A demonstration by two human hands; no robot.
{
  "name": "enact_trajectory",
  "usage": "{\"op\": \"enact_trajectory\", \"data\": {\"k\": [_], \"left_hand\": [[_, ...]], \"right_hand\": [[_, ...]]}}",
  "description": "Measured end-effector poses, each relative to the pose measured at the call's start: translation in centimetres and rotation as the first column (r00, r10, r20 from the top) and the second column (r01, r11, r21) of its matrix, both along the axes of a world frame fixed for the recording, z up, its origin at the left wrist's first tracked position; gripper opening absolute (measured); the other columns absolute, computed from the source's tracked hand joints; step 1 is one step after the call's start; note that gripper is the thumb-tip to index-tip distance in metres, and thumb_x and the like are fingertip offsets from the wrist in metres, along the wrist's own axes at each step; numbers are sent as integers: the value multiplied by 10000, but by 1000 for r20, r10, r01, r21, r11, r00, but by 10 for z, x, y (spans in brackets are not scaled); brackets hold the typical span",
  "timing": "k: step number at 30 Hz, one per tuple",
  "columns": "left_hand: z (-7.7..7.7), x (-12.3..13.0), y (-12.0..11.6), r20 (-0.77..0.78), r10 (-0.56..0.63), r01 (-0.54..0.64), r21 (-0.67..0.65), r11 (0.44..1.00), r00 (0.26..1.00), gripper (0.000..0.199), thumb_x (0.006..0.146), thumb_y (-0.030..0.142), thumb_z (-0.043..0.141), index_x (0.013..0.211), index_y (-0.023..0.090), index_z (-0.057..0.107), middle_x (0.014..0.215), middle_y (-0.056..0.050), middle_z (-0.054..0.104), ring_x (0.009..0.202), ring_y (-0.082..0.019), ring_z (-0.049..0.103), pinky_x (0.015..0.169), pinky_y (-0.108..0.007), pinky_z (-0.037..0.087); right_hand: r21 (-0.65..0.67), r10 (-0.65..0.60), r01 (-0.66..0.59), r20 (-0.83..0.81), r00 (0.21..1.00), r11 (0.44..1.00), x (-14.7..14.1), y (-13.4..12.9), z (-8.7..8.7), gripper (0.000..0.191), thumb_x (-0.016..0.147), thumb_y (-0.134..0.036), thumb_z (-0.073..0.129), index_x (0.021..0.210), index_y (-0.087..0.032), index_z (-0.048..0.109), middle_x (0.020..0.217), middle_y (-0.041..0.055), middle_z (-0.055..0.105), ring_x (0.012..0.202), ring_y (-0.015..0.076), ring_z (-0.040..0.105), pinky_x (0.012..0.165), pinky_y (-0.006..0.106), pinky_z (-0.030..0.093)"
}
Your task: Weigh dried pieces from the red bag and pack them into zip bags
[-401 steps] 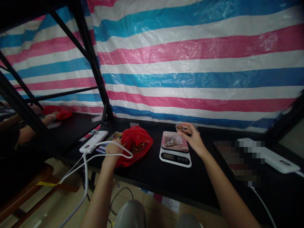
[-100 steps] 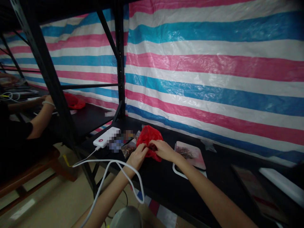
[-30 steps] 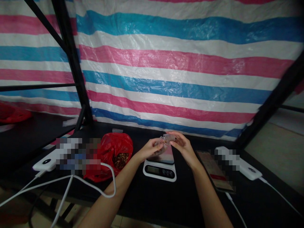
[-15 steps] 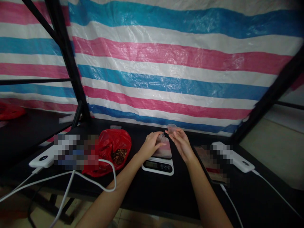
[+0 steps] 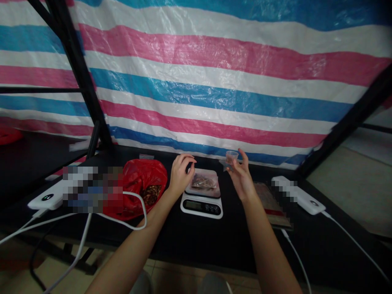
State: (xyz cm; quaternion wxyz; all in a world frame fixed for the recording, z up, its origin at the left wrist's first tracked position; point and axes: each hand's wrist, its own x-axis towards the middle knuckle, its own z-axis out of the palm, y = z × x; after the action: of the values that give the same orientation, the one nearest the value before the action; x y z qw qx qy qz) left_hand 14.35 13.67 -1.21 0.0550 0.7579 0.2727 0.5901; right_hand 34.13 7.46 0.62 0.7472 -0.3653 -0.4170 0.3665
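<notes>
The small clear packet point(image 5: 204, 182) of brown pieces now lies flat on the pan of the white digital kitchen scale point(image 5: 202, 207), with neither hand gripping it; half a second ago the left hand point(image 5: 180, 173) covered it, and a second ago packet and clear plastic cup point(image 5: 232, 157) were held together above the scale; the left hand has since drawn back to the pan's left edge, its fingers loosely curled, thumb near the fingertips, nothing visible in that grip. The right hand point(image 5: 241, 179) has shifted away to the right, its grip pinching the cup upright between thumb and fingers, just above the counter point(image 5: 232, 241); whether anything remains inside the cup I cannot tell. The parting of cup and packet suggests that the pouring between them has ended for the moment, leaving the scale to bear the packet by itself; the digits on its display are too small to read. Left of the scale, the red plastic bag point(image 5: 130, 173) stands open, a heap of brown pieces point(image 5: 151, 194) showing inside; the left forearm passes just beside it.
</notes>
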Motion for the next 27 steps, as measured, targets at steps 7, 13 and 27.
{"op": "enact_trajectory", "data": {"k": [7,13,27], "left_hand": [[-4,-2,-3,-76,-32,42,131,990,997,129,718,71,538,722,179,609,923,-32,537,798,-137,483,730,-281,427],[-4,-2,-3,-105,-9,28,182,983,994,105,743,104,551,765,181,618,931,-40,545,793,-137,489,729,-288,433],[-6,-4,0,-135,7,14,152,988,991,124,763,98,518,739,182,606,945,-36,545,814,-139,486,735,-280,426]], "right_hand": [[-52,13,-10,60,998,999,1,1,-3,379,678,-295,679,1009,-338,498,947,-46,616,857,121,584,665,227,424],[-84,-60,69,114,992,994,3,5,-6,428,620,-290,718,977,-296,482,1013,-28,627,878,136,585,665,238,410],[-43,-254,282,316,914,959,11,18,-21,577,620,-373,702,1103,-260,408,864,-11,613,782,159,605,749,321,457]]}}
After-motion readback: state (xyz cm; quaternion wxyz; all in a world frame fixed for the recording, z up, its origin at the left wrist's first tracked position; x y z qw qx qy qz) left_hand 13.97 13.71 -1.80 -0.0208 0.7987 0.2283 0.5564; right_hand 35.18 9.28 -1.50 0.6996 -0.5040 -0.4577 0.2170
